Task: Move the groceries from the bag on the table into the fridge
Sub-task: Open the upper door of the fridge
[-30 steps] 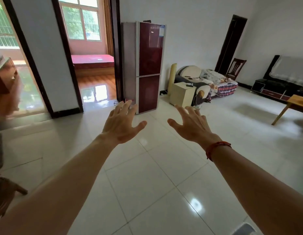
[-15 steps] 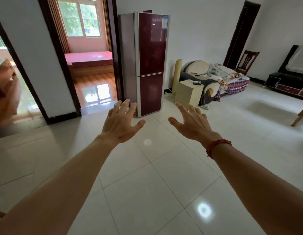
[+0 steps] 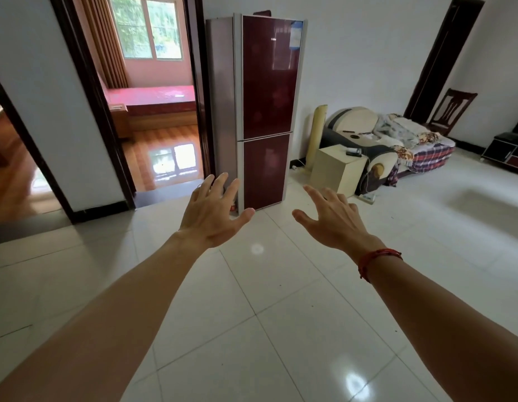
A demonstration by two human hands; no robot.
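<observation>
A tall two-door fridge [image 3: 266, 82] with dark red glossy fronts and grey sides stands against the far wall, both doors closed. My left hand [image 3: 211, 216] is stretched out ahead of me with fingers spread, holding nothing; it overlaps the fridge's lower left corner in the picture but is well short of it. My right hand [image 3: 333, 219], with a red string on the wrist, is held out the same way, empty, to the right of the fridge's base. No bag, table or groceries are in view.
White tiled floor [image 3: 281, 314] lies between me and the fridge. A doorway [image 3: 153, 111] to a bedroom opens left of the fridge. A cream cabinet [image 3: 337, 169] and a couch with blankets [image 3: 397, 140] stand to its right. A wooden chair [image 3: 452, 108] is farther right.
The fridge has grown larger and nearer in view as I walk toward it. Both hands stay outstretched, open and empty.
</observation>
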